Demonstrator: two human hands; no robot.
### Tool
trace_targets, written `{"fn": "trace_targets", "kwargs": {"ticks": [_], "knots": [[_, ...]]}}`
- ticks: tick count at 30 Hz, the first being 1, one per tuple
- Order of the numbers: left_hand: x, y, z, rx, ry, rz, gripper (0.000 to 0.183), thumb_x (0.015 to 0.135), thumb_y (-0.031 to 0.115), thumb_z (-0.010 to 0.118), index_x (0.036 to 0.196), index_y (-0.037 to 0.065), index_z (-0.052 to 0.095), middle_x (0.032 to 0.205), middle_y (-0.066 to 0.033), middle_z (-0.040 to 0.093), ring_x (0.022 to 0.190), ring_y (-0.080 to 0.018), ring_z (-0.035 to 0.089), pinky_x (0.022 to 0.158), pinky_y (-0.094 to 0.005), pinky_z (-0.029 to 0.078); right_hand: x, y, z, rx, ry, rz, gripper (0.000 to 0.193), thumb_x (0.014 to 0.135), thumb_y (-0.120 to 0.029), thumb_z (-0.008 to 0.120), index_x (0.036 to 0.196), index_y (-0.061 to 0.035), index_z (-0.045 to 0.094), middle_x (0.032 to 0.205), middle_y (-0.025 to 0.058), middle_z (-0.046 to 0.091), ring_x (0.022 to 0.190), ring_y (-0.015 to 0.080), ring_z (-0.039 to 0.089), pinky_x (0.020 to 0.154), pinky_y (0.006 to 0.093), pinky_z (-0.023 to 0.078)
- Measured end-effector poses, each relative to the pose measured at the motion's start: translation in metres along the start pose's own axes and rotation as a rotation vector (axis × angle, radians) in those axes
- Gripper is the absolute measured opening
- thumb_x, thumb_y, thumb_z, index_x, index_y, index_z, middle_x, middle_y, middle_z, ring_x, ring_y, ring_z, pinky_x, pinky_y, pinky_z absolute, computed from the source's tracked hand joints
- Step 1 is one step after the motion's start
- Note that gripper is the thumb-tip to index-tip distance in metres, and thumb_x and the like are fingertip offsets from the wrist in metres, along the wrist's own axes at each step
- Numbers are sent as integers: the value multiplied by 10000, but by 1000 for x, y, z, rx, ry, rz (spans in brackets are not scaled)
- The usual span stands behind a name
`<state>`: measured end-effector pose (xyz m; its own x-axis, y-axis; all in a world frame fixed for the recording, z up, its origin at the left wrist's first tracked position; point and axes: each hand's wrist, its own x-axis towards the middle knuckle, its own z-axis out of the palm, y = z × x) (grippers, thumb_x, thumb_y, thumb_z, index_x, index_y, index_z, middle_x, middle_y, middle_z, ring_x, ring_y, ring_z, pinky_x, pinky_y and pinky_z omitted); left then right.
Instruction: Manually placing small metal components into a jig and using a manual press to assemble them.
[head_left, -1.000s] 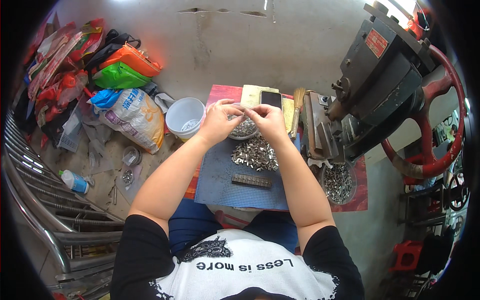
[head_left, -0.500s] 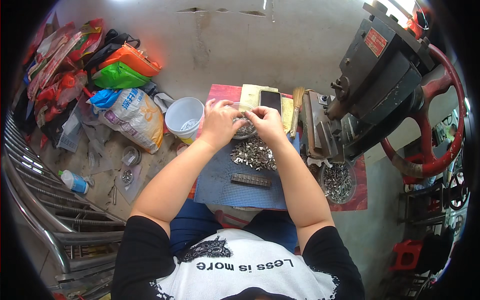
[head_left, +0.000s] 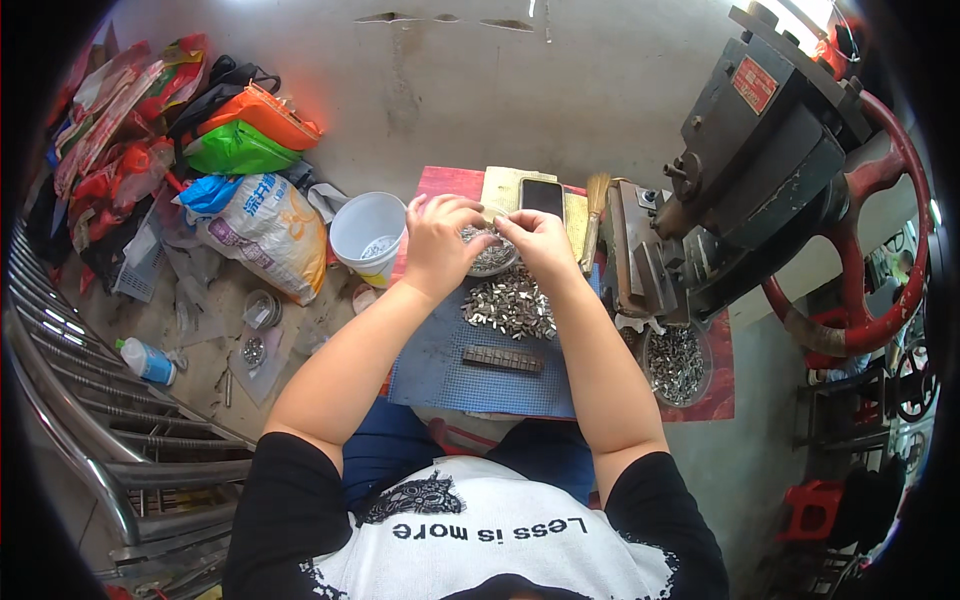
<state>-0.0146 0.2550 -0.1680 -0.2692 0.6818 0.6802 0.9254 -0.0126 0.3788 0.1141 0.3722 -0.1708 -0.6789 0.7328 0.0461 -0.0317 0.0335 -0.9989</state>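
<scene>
The left forearm angles toward one o'clock, the right forearm toward eleven; the left hand, fingers curved, nears the right hand at twelve.

At centre I see a blue grid-patterned flat mat, silver-grey metal bits; far right, a red round handwheel.

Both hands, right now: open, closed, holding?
Left hand: partly open, thumb and forefinger apart.
Right hand: closed in a pinch; anything held is too small to tell.

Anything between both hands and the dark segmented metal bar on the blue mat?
Yes, on the mat: a loose heap of small silvery-grey metal pieces, between the bare left hand, bare right hand and the bar.
</scene>
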Motion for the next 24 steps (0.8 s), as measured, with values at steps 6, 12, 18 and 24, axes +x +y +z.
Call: {"fn": "trace_targets", "kwargs": {"ticks": [6,12,18,24], "knots": [[-4,0,-1,16,1,-33,288,675,317,843,848,133,704,1070,10,681,1133,-206,583,1086,-499,292,-4,4,-3,-236,-50,13,228,871,-209,756,901,16,740,776,38,707,707,78,591,636,279,481],[-19,-2,-23,45,21,-43,236,733,253,812,915,137,716,1097,1,667,1123,-222,573,1050,-470,320,-14,-4,-7,-292,-25,-73,250,841,-224,785,871,21,744,698,46,683,636,89,577,584,294,473],[-96,18,-56,-237,-94,-271,125,816,106,743,914,31,731,901,-123,697,897,-284,640,783,-371,496,-102,-8,13,-712,-218,-85,256,788,-279,791,858,-34,773,860,153,706,850,299,667,816,407,520],[-133,46,-59,-180,-326,-359,334,774,330,802,988,81,745,1001,-83,632,1030,-287,566,916,-421,400,-117,20,23,-834,-114,-112,225,776,-235,826,873,-36,782,916,130,663,853,247,638,762,362,514]]}}
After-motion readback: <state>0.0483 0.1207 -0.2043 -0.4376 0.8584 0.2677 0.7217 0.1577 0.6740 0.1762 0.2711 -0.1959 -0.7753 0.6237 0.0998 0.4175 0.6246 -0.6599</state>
